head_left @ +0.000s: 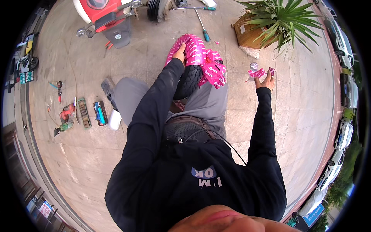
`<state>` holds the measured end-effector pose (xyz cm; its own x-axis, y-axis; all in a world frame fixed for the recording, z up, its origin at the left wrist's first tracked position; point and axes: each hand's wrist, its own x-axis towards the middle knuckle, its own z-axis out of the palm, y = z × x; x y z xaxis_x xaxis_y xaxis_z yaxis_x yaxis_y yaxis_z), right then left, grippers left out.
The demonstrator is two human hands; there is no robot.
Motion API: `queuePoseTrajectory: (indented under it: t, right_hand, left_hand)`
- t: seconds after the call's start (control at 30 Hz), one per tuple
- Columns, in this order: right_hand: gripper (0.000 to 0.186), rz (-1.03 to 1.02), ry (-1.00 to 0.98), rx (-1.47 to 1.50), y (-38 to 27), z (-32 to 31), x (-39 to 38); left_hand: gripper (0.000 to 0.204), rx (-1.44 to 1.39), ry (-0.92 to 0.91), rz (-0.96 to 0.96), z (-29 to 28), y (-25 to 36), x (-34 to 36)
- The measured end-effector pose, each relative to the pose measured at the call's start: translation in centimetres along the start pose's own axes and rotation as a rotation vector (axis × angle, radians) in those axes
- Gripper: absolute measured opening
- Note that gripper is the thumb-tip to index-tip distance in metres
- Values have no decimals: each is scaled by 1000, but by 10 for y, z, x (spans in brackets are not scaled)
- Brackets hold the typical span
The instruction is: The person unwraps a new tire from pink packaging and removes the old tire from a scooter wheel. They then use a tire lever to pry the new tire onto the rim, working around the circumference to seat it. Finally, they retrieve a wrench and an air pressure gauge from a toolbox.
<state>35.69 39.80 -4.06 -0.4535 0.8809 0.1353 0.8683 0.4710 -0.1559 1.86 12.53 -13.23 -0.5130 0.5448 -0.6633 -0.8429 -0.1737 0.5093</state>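
A black tyre point(188, 82) with a chunky tread stands between my knees. Pink printed plastic wrapping point(195, 49) covers its upper part, and a torn bunch of the same wrapping point(213, 73) hangs loose at its right side. My left hand point(180, 53) grips the wrapped rim of the tyre from the left, its fingertips partly hidden inside the ring. Out to the right, well apart from the tyre, my right hand point(266, 82) pinches a torn scrap of pink wrapping point(258, 72) between thumb and fingers.
A red vehicle front point(104, 19) and a wheel hub point(164, 9) stand ahead. Screwdrivers point(206, 35) lie near them. A potted spiky plant point(251, 33) is ahead right. On the left floor are a power tool point(67, 116), a socket tray point(84, 112) and a toolbox point(100, 113).
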Motion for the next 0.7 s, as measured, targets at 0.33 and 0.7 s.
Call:
queuePoseTrajectory:
  t: [0.33,0.7]
  right_hand:
    - [119,-619,-630,609,-241,-9,-74]
    - [103,-677,-620,630,-234,3,-90]
  left_hand:
    - [107,388,171,166,-39,-14,25]
    - [82,707,204,610,-31,-13,-53]
